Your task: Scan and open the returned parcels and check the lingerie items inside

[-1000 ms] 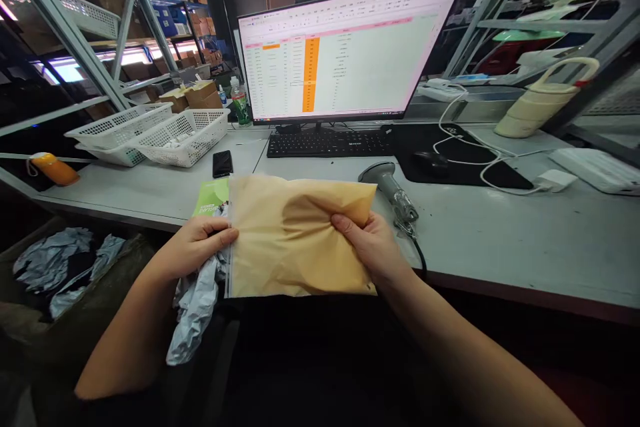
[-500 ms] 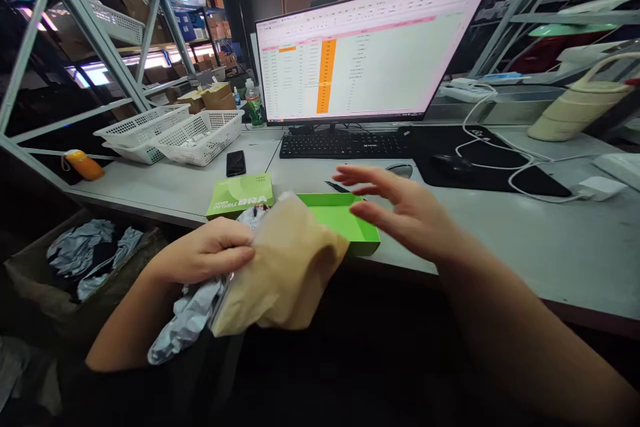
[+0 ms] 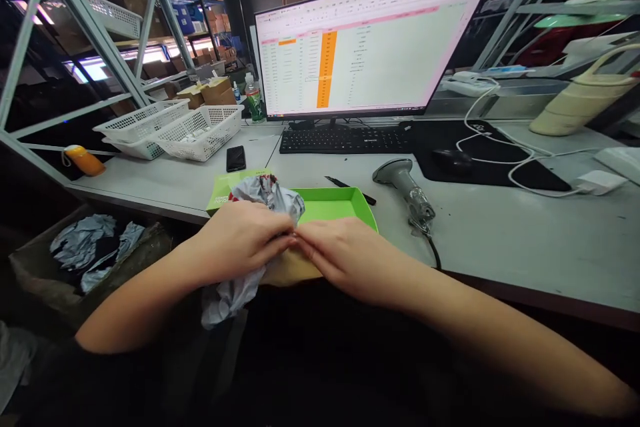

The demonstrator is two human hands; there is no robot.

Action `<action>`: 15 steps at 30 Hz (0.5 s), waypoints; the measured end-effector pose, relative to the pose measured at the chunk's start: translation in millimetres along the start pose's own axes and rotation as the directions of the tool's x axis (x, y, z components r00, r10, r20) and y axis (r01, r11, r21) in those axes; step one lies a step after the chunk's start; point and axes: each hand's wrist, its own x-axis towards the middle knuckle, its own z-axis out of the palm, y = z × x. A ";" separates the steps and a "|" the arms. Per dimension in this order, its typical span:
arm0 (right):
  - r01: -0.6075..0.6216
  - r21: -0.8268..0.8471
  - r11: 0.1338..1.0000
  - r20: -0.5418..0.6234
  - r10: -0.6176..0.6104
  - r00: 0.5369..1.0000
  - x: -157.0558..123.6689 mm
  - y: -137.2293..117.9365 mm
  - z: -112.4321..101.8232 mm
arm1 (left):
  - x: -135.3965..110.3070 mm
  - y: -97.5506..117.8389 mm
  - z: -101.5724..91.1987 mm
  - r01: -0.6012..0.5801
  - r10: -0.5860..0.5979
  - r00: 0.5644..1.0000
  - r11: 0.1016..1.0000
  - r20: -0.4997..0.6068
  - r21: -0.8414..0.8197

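My left hand [image 3: 250,237] and my right hand [image 3: 350,257] meet in front of me, fingertips pinched together at the top of a beige item in a clear plastic bag [image 3: 290,271]. Most of that bag is hidden beneath the hands. A crumpled grey plastic mailer [image 3: 273,195] is bunched under and around my left hand, its tail hanging below the wrist. Just behind the hands lies an open green box tray [image 3: 335,203], its visible inside bare. The green box lid [image 3: 223,188] sits to the left, partly covered by the mailer.
A barcode scanner [image 3: 407,190] and a black pen-like cutter [image 3: 350,189] lie on the desk. Behind are a keyboard [image 3: 345,141], a monitor [image 3: 390,73], a phone [image 3: 236,159] and white baskets [image 3: 200,137]. A bin of crumpled mailers [image 3: 43,273] stands lower left.
My right hand has come down and left from above the tray to join the left at the bag. The bag has dropped lower, and the scanner is now uncovered.
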 end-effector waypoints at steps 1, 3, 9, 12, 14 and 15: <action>0.008 0.012 1.000 0.007 -0.008 1.000 -1.3 -1.7 0.7 | 2.2 2.4 2.4 -0.031 0.031 0.999 0.999 -0.010 0.018; 0.030 0.048 0.998 -0.008 -0.030 1.000 -4.5 -3.3 -1.1 | 4.2 5.0 6.5 -0.085 0.084 0.996 0.996 -0.016 -0.011; -0.048 0.189 0.981 -0.309 0.105 0.945 -24.1 11.7 -22.6 | -9.8 -6.3 10.8 -0.068 0.074 0.997 0.981 0.024 -0.182; -0.197 0.338 0.920 -0.446 0.341 0.828 -37.6 27.2 -30.3 | -24.1 -18.4 12.7 0.002 0.018 0.997 0.966 0.071 -0.260; -0.216 0.483 0.848 -0.485 0.465 0.740 -44.1 36.1 -31.8 | -32.0 -24.8 17.0 0.043 -0.020 0.996 0.961 0.086 -0.272; -0.198 0.551 0.811 -0.495 0.508 0.705 -45.7 39.2 -32.0 | -34.6 -26.9 20.1 0.055 -0.035 0.996 0.964 0.080 -0.260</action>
